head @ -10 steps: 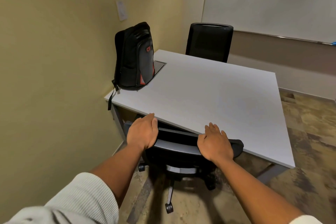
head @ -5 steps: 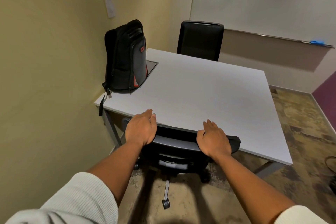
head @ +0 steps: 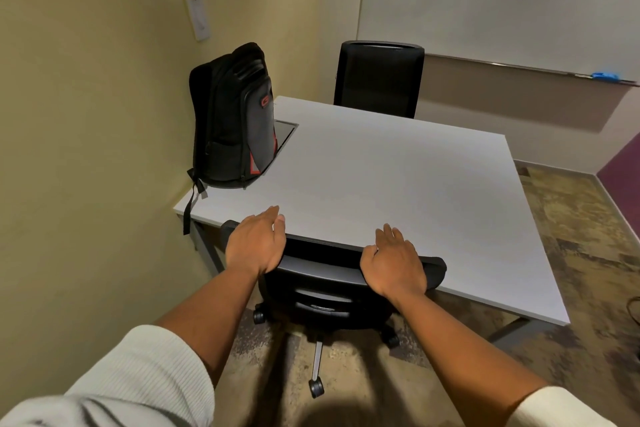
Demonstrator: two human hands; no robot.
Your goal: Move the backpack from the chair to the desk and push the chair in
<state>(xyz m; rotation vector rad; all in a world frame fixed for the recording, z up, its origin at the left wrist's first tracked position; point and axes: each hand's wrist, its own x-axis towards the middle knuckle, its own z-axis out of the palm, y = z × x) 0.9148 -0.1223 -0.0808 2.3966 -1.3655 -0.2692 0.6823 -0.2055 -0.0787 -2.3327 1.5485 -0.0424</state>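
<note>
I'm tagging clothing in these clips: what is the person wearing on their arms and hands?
Both arms wear a cream-white ribbed knit sleeve, each pushed up so the forearm is bare: the left sleeve bunches near the elbow, and the right sleeve shows at the lower edge. The left hand and right hand are bare: no gloves, rings, watch or bracelet visible.

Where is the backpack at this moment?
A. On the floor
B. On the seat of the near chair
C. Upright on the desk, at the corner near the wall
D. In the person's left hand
C: the backpack stands upright on the desk, at its left corner beside the wall.
</note>
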